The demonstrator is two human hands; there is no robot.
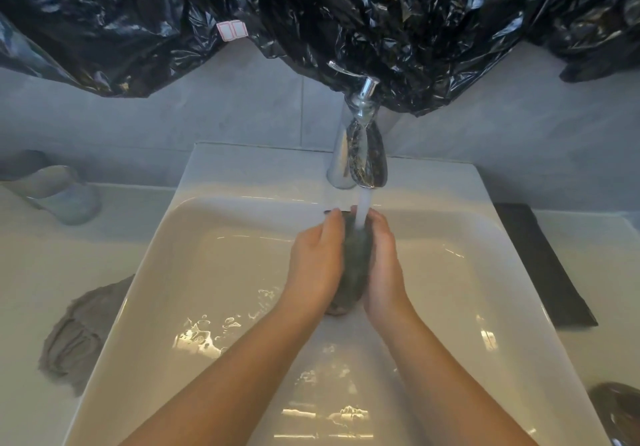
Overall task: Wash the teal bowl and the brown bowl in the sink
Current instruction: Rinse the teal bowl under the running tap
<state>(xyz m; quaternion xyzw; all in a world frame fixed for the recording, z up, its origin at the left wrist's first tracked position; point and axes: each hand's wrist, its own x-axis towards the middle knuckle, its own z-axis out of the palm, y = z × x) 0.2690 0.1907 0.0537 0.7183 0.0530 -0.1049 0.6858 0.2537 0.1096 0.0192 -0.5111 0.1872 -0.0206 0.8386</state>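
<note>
Teal bowl on rinse in white sink; brown bowl outstanding.

Black plastic sheeting (346, 12) across the wall above. Sink (207, 272), basin wet, water running from the chrome tap (360, 154). Left hand (317, 265) and right hand (384, 265), each laid flat against one side with fingers nearly straight, pressing the teal bowl (355, 265) between them on edge, directly under the stream, mid-basin. Grey cloth (79, 331) on the counter at the left rim. Brown bowl (616, 411), partly in view at the lower right, on the counter outside the basin. Judged progress: first bowl mid-wash, no soap visible; second bowl apparently untouched, so under halfway.
</note>
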